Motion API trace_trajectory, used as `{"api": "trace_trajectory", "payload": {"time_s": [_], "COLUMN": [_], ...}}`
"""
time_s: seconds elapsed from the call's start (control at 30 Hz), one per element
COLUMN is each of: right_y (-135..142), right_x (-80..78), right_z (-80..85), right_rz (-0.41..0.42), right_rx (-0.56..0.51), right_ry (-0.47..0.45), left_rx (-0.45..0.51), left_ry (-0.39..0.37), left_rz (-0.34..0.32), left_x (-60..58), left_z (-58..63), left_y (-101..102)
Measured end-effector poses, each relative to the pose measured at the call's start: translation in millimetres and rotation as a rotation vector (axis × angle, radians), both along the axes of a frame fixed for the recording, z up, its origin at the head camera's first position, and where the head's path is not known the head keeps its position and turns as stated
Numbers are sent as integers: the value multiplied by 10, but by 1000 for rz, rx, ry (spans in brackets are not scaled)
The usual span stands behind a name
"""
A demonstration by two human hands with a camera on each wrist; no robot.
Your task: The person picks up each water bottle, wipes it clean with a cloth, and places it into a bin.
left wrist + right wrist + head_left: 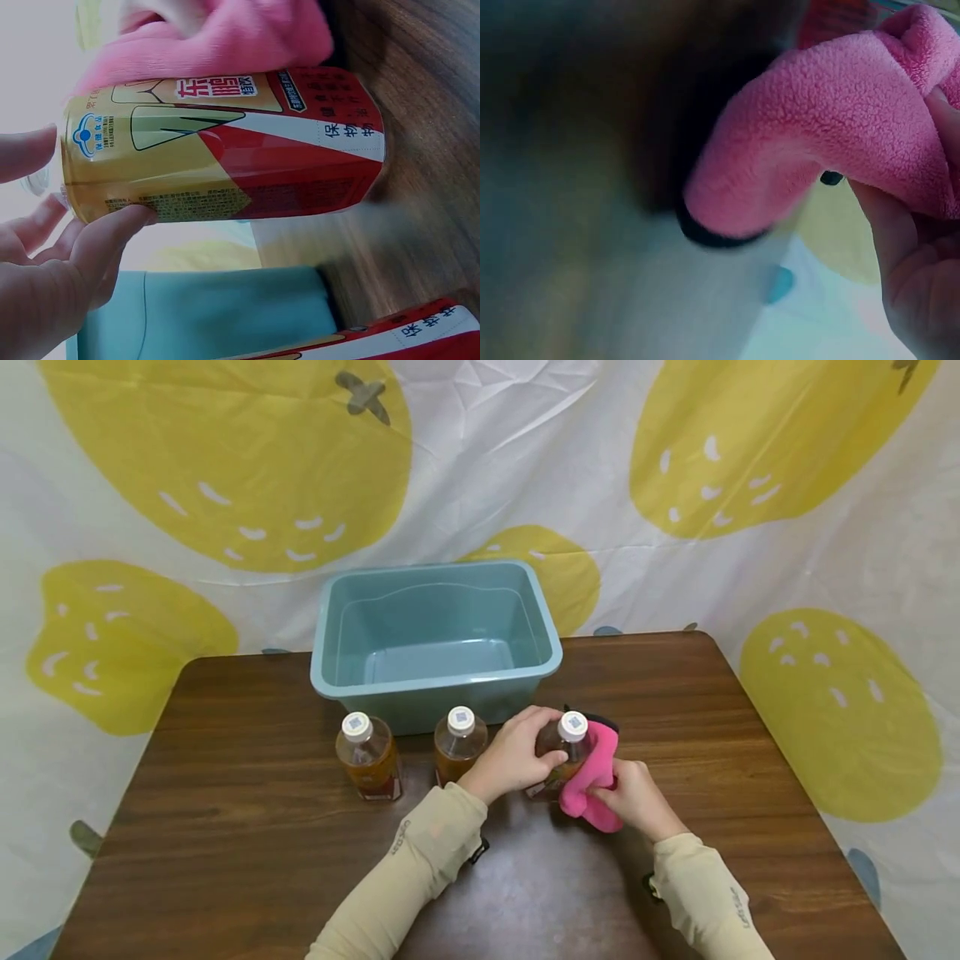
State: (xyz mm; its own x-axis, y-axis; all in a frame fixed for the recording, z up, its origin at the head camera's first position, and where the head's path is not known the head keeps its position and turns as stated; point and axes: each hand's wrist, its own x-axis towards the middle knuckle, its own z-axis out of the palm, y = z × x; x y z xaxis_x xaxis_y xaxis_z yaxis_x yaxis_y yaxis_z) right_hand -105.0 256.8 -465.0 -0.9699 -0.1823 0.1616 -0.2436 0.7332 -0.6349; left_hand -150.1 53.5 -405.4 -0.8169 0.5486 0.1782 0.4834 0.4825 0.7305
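A drink bottle (pixel 573 750) with a white cap and a red-and-gold label stands upright at the right of a row of three. My left hand (pixel 517 755) grips it around the upper part, thumb on the near side. In the left wrist view, fingers (pixel 112 232) curl against the label's upper end. My right hand (pixel 636 797) pinches a fluffy pink cloth (pixel 597 772) with a black edge and holds it against the bottle's right side. The right wrist view shows the cloth (pixel 832 127) folded and bunched between thumb and fingers.
Two similar bottles stand to the left, one at the middle (pixel 458 745) beside my left hand and one farther left (pixel 372 765). Behind them is a blue-green plastic tub (pixel 435 683). All rest on a dark wooden table (pixel 247 827), with a lemon-print curtain (pixel 517 460) behind.
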Motion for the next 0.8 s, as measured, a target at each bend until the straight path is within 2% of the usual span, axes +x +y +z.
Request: {"api": "trace_trajectory", "payload": {"time_s": [0.17, 0.3, 0.47, 0.67, 0.8], "right_y": [-18, -15, -7, -34, -76], "right_x": [21, 33, 69, 23, -33], "right_z": [-160, -101, 190, 636, 775], "right_rz": [1, -1, -10, 34, 56], "right_rx": [17, 29, -4, -14, -13], "right_ry": [-12, -17, -19, 121, 108], "left_rx": [0, 23, 15, 18, 19], "left_ry": [-11, -18, -16, 11, 15], "left_rz": [9, 8, 5, 1, 4], "left_x": [21, 23, 26, 18, 12], "left_z": [-27, -25, -10, -6, -8], "left_y": [0, 7, 19, 0, -11]}}
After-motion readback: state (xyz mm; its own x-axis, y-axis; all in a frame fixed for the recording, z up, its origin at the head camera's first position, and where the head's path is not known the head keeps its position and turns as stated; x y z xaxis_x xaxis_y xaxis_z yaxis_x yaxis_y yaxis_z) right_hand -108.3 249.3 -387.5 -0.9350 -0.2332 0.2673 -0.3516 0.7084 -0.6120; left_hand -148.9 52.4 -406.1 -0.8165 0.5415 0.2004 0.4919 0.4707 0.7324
